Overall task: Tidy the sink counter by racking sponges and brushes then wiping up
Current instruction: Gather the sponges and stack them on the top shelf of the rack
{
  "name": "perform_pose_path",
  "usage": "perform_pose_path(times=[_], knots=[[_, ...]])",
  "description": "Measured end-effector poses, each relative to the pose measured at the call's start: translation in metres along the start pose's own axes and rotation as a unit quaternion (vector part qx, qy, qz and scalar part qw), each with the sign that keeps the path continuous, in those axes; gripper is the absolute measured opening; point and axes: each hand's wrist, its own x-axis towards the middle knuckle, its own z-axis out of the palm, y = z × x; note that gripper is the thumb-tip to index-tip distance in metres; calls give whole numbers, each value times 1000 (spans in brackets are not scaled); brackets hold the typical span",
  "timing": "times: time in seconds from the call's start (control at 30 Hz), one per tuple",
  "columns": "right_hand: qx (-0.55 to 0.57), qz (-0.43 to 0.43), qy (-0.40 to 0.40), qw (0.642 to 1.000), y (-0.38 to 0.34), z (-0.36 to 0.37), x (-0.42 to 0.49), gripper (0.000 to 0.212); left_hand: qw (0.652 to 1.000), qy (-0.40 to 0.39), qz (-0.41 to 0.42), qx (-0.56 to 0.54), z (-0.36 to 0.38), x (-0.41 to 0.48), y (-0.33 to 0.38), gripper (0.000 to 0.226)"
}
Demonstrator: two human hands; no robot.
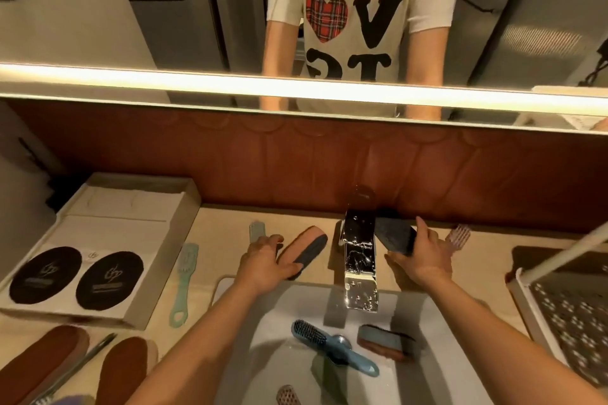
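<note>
On the counter, at nine o'clock of the tap (360, 260), my left hand (263, 265) grips an orange sponge (304, 250). At three o'clock my right hand (424, 260) grips a dark sponge (393, 235). At six a blue brush (329, 344) lies in the sink (279, 322).

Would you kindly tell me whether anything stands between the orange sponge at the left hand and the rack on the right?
Yes: the chrome faucet rises between the orange sponge and the rack, and beyond it the right hand holds a dark sponge.
</note>
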Motion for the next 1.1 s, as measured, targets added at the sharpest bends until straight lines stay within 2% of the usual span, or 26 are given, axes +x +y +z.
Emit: perform_pose_path(times=[0.13,0.2,0.27,0.33,0.43,0.53,0.63,0.73,0.8,0.87,0.93,1.03,1.1], knots=[[-21,3,-7,1000,-1,8,9,93,998,8,10,60,4,3,7,58],[-15,4,4,1000,-1,8,10,89,999,18,0,41,7,2,7,46],[30,6,23,999,0,8,10,84,997,46,-16,-56,8,0,9,33],[140,21,38,989,2,7,7,80,980,83,-33,-178,4,-5,14,25],[345,45,44,937,4,-4,-8,74,944,109,-35,-310,-5,-19,23,16],[431,83,47,897,9,-22,-36,65,904,79,-60,-417,-16,-42,32,18],[500,88,35,861,15,-40,-66,64,844,13,-102,-527,-26,-68,38,21],[559,90,25,824,23,-57,-98,55,819,-16,-70,-569,-37,-97,46,21],[593,81,13,801,27,-69,-121,32,805,-32,-47,-591,-42,-119,52,22],[640,86,-3,763,27,-79,-144,11,788,-45,-35,-613,-46,-137,57,22],[687,93,-26,720,23,-87,-163,10,776,-58,-33,-627,-49,-151,58,28],[726,102,-55,678,14,-93,-194,13,761,-91,-15,-643,-51,-168,59,38],[745,111,-67,654,6,-95,-214,14,746,-114,-4,-657,-47,-177,59,60]])
